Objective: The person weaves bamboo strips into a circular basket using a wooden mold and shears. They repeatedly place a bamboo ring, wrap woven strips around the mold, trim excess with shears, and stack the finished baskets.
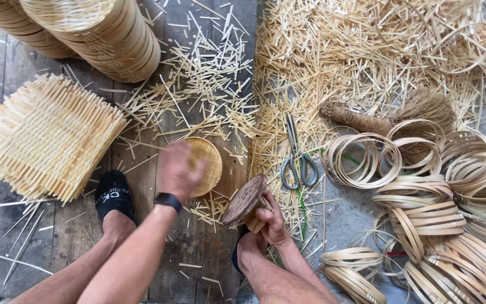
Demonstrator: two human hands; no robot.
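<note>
The left hand (178,171) is pressing flat on a round woven lid (203,166) at centre frame — steadying it — while the right hand (271,222) is gripping a dark wooden mallet (244,200) closed-fisted.

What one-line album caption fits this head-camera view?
Left hand presses a small round woven basket, right hand grips a round wooden block; scissors, bamboo rings nearby.

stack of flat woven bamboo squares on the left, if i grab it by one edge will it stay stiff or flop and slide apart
The woven squares look like thin crossed strips, so each is probably light and a little springy. They are fanned unevenly, so the stack seems loose and would likely slide apart. The protruding strip ends could snag or snap.
</note>
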